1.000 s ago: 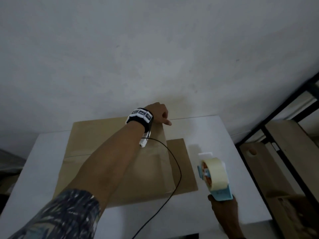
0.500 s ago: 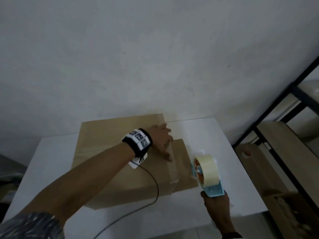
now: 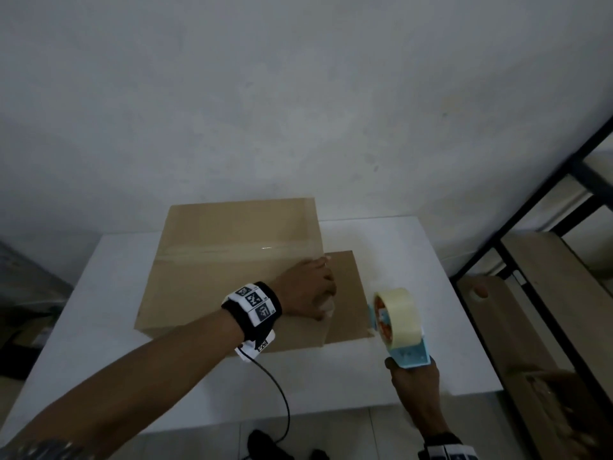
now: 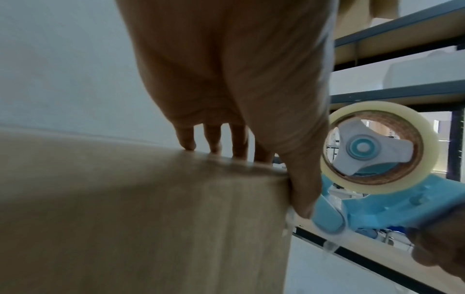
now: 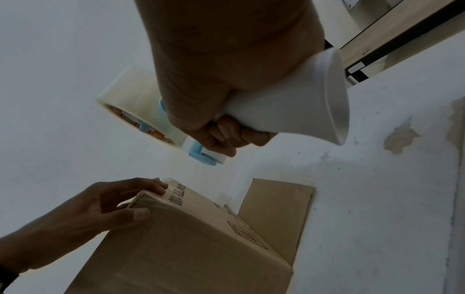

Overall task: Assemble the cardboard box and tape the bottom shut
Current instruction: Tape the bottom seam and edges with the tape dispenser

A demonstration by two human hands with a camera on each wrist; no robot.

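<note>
A cardboard box (image 3: 232, 270) stands on a white table (image 3: 414, 260), closed flaps up, with a strip of clear tape (image 3: 238, 250) along the seam. My left hand (image 3: 326, 293) lies over the box's near right corner. Its fingers (image 4: 214, 139) touch the top edge. The thumb (image 4: 302, 189) presses on the corner edge, where a bit of clear tape shows. My right hand (image 3: 414, 383) grips the handle of a blue tape dispenser (image 3: 398, 320) with a clear roll, just right of the box and above the table. A loose flap (image 3: 345, 293) lies flat beside the box.
A black metal rack with wooden shelves (image 3: 530, 260) stands right of the table. A black cable (image 3: 282, 403) hangs from my left wrist across the table's front. A grey wall (image 3: 298, 94) rises directly behind the box.
My left hand has slid from the box's far right corner to its near right corner. The dispenser in my right hand has come a little closer to the box.
</note>
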